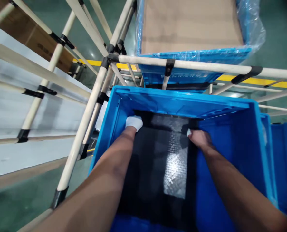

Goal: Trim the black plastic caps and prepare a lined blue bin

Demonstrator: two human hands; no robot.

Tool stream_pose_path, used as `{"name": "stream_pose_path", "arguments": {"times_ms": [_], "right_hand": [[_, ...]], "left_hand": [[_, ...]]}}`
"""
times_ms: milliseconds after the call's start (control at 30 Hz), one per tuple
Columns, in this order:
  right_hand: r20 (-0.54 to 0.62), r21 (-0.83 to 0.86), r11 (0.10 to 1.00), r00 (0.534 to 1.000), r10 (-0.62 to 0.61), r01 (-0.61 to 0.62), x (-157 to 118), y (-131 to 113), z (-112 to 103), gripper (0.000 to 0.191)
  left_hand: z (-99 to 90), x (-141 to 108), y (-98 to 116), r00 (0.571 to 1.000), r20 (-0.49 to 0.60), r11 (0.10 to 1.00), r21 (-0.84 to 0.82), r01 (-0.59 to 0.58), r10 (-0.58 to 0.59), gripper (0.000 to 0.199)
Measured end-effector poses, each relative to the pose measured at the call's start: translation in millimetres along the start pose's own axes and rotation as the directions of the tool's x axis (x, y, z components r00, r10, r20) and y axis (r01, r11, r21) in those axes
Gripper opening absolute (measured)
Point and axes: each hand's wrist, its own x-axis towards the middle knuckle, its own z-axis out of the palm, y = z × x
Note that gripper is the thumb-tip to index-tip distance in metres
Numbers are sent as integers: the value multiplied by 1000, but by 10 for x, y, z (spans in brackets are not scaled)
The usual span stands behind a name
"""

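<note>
Both arms reach down into a large blue crate (182, 96). Inside it lies a flat black sheet (148, 167) with a shiny, textured strip (176, 174) along its right part. My left hand (134, 123), with a white covering over it, is at the sheet's far left corner; its fingers are hidden. At the far right edge of the sheet is my right hand (199, 137), fingers curled, with a bit of white at the fingertips. What the fingers hold there is too small to make out.
Cream pipe racks (85, 122) with black joints stand at the left, and a cream rail (206, 66) runs beyond the crate. Behind it is a plastic-wrapped blue box (194, 56) with cardboard inside. More blue crates (285, 161) are at the right.
</note>
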Motion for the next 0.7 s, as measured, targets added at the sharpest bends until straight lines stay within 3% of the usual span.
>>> {"name": "stream_pose_path", "arguments": {"times_ms": [100,167,267,367,467,600,700], "right_hand": [[-23,101,994,999,49,-46,29,142,-8,34],[-41,180,983,998,45,-37,-111,35,46,32],[-81,333,943,997,3,24,-584,-288,204,29],[-165,519,845,985,-45,126,-1273,-586,379,28],[-303,662,722,953,11,202,-1998,-717,412,36],[-457,732,635,869,189,247,-2836,-683,195,51],[-552,707,617,815,177,345,-3391,-632,87,46]], "left_hand": [[13,-25,-71,998,-1,994,-89,62,-62,34],[48,-192,18,998,2,979,-193,69,-70,34],[173,-654,265,999,0,914,-404,29,-32,36],[400,-1286,538,998,-26,775,-628,-61,57,32],[583,-2031,739,987,-96,592,-791,-155,131,36],[570,-3086,853,948,-236,387,-871,-303,213,48],[538,-3860,873,911,-295,303,-875,-379,287,52]]}}
